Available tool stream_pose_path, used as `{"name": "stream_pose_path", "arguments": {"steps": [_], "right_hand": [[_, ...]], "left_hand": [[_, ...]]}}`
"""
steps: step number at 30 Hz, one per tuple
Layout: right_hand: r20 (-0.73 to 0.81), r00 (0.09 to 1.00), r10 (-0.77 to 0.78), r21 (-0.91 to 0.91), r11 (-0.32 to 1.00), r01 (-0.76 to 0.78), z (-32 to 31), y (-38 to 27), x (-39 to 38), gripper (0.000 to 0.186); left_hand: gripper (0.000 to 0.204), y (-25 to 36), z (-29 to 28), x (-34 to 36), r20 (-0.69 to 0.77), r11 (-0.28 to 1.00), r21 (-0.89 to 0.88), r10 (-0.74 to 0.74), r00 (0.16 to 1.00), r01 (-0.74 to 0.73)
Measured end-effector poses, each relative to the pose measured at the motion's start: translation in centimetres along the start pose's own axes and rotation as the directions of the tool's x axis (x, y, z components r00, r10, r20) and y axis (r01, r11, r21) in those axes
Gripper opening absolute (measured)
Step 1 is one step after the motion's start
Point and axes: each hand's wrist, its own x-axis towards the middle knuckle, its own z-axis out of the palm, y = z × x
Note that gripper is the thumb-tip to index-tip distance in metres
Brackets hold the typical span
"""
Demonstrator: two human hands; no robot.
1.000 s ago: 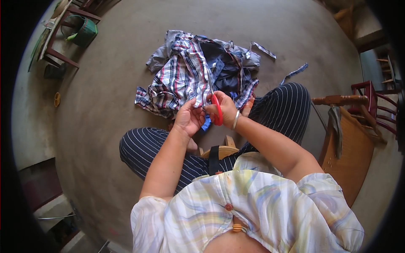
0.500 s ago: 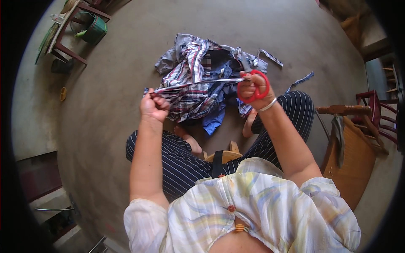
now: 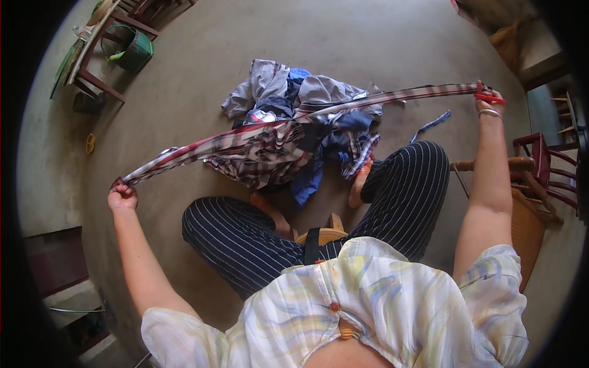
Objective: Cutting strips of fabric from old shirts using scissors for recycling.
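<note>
A long strip of plaid cloth [image 3: 392,97] is stretched between my two hands, above a heap of clothes. My left hand [image 3: 123,195], out to the far left, is closed on one end of it. My right hand [image 3: 491,101], out to the far right, grips the other end; the red handles of a pair of scissors [image 3: 489,98] show in the same hand, its blades hidden. Below the strip, the heap of plaid, grey and blue shirts [image 3: 261,153] lies on the floor in front of my bare feet.
A blue cloth scrap [image 3: 431,124] lies on the floor right of the heap. I sit on a low wooden stool [image 3: 328,235]. At the far left a green bucket [image 3: 136,54] stands by a dark wooden table [image 3: 101,84]. To the right are a dark red chair [image 3: 546,165] and brown wooden furniture [image 3: 531,221].
My hands have moved wide apart, left hand to the left and down, right hand to the right and up, pulling the strip out long. The heap has shifted under it.
</note>
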Motion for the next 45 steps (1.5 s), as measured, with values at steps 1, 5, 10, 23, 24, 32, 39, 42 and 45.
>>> {"name": "stream_pose_path", "arguments": {"steps": [1, 5, 10, 23, 24, 32, 39, 42, 45], "right_hand": [[-0.030, 0.997, -0.064, -0.057, 0.996, 0.062, 0.2, -1.8, 1.3, 0.015], [-0.001, 0.948, -0.319, -0.205, 0.928, 0.312, 0.6, -9.2, 5.1, 0.015], [0.095, 0.909, -0.405, -0.310, 0.856, 0.414, 0.4, -17.5, 7.6, 0.010], [0.209, 0.854, -0.476, -0.431, 0.739, 0.518, 5.6, -15.7, 10.1, 0.033], [0.216, 0.851, -0.479, -0.463, 0.717, 0.521, 7.3, -13.5, 10.2, 0.036], [0.935, 0.266, -0.236, -0.062, 0.629, 0.775, 28.6, -5.4, 3.9, 0.024], [0.826, 0.460, 0.326, -0.532, 0.721, 0.443, 21.9, -3.3, -0.6, 0.015], [0.307, 0.943, 0.127, -0.890, -0.313, 0.332, 13.9, 1.3, -1.9, 0.016], [0.395, 0.917, 0.053, -0.739, -0.574, 0.351, 7.4, 6.9, -5.1, 0.020]], "left_hand": [[0.020, 1.3, -1.2, 0.3, -0.030, 0.999, 0.022, 0.041, 0.999, -0.041], [0.020, 6.4, -5.7, 0.9, -0.142, 0.988, 0.021, 0.154, 0.978, -0.153], [0.021, 10.8, -12.5, 0.8, -0.347, 0.946, 0.025, 0.312, 0.885, -0.323], [0.018, 10.7, -15.6, 3.6, -0.236, 0.951, 0.082, 0.308, 0.922, -0.297], [0.020, 11.1, -13.6, 5.4, -0.190, 0.958, 0.087, 0.286, 0.939, -0.274], [0.043, 13.7, 13.2, -1.2, 0.442, 0.892, -0.181, 0.449, 0.777, -0.413], [0.023, -3.4, 16.4, -16.6, 0.739, 0.976, -0.200, 0.094, 0.667, 0.084], [0.020, -15.0, 14.8, -20.9, 0.622, 0.955, -0.009, -0.228, 0.749, 0.298], [0.018, -24.1, 13.5, -24.0, 0.486, 0.784, 0.259, -0.610, 0.626, 0.564]]}}
